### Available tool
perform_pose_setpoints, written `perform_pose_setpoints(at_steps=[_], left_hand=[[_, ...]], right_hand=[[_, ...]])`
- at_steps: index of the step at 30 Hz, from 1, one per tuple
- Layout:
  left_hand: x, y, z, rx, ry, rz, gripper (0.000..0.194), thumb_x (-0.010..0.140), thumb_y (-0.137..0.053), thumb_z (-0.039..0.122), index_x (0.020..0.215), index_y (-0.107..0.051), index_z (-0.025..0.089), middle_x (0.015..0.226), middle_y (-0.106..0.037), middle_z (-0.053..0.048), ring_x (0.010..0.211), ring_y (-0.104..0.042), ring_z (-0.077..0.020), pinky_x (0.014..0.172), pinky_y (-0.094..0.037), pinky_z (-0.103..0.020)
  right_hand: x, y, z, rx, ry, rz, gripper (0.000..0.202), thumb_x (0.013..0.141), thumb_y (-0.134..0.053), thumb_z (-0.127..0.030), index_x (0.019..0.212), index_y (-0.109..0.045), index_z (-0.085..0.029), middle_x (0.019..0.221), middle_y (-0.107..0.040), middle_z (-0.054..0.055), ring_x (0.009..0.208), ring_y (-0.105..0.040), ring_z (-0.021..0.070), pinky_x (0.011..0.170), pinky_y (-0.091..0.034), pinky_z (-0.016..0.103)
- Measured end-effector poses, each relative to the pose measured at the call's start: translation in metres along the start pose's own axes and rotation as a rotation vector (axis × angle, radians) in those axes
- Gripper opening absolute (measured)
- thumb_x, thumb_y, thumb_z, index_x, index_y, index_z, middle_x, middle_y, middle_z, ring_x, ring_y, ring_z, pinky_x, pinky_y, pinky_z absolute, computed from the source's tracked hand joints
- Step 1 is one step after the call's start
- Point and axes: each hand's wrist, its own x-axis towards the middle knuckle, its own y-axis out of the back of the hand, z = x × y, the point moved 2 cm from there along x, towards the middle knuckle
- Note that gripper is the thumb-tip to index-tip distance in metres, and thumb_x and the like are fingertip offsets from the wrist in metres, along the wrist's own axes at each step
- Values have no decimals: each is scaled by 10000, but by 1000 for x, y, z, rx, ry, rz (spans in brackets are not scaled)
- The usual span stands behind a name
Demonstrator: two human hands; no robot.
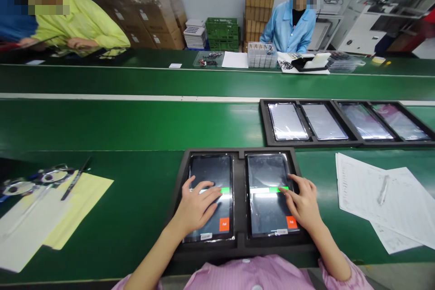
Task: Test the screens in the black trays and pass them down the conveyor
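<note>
Two tablets lie side by side in a black foam tray right in front of me. Over the left tablet my left hand is spread, its fingertips at the green and white bar on the screen. My right hand reaches over the right edge of the right tablet, a fingertip at the green part of its bar. Neither hand grips anything. Both screens are dark and show a red "Fail" box low on the right.
Beyond, trays of tablets rest on the green belt. Printed sheets lie at right; yellow and white papers, a pen and metal-looking tools at left. Two people sit across.
</note>
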Motion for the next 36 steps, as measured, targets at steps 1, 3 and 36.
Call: perform_pose_setpoints(at_steps=[1, 3, 36], left_hand=[[0, 0, 0, 1, 0, -7, 326, 917, -450, 255, 1159, -666, 286, 1107, -743, -20, 1075, -628, -252, 1159, -97, -578], [-1, 1, 1, 6, 2, 0, 330, 927, -443, 261, 1173, -662, 282, 1087, -747, -25, 1063, -631, -251, 1162, -76, -589], [120, -33, -18, 129, 450, -289, 692, 780, -607, 315, 1445, -453, 205, 1367, -480, -198, 1305, -385, -395, 1117, -131, -756]], right_hand=[[0, 0, 0, -1, 4, -2, 356, 980, -434, -218, 915, -781, -269, 1248, -563, 96, 1103, -501, 272, 951, -349, 475], [-1, 0, 1, -10, 10, 1, 357, 980, -433, -219, 913, -779, -277, 1265, -549, 92, 1121, -495, 273, 965, -342, 485], [-9, -58, 71, 112, -277, 2, 498, 754, -418, -93, 1168, -663, -222, 1202, -425, 143, 1043, -477, 295, 877, -494, 519]])
